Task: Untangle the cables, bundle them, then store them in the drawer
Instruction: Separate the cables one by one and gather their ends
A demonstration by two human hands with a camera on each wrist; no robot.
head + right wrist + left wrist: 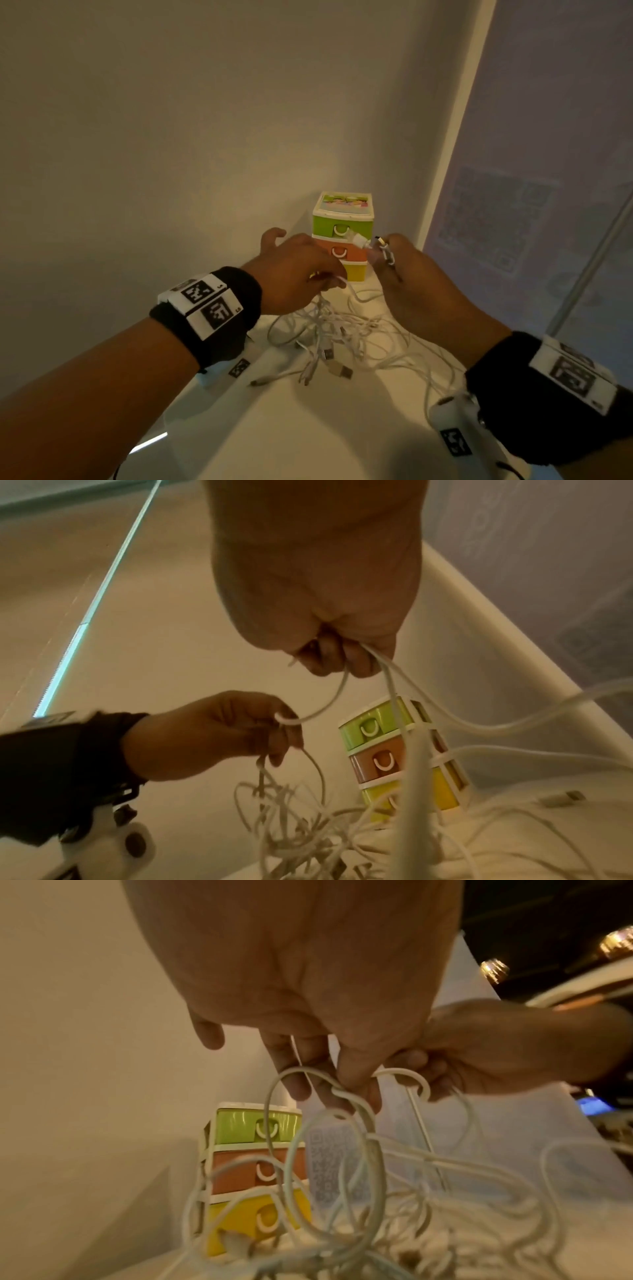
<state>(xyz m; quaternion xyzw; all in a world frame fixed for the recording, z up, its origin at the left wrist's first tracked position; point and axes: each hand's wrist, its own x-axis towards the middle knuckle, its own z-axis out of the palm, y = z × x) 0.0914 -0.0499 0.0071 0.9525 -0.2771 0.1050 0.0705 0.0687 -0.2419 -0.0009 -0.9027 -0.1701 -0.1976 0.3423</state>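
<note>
Up close, two bare hands work above a heap of tangled white cables [337, 337] on a white bench [308, 428]. The left hand [294, 270] has its fingers curled, pinching a loop of cable lifted from the heap, with more loops hanging from it down to the tangle; in the left wrist view its fingertips [356, 1093] close on that loop. The right hand [407, 274] is curled round several strands, and two plug ends [371, 245] stick up out of its grip. One strand runs between the two hands in a slack curve, seen in the right wrist view [322, 710]. Most of the cables lie on the bench between and below the wrists, with loose plugs [339, 370] at the near edge of the heap. Behind the hands, in the corner where the wall [171, 137] meets a pale panel [548, 171], stands a small drawer unit [342, 219] with three drawers, all pushed in: green on top, orange in the middle, yellow at the bottom. Both wrists wear black bands with white marker tags [209, 301].
</note>
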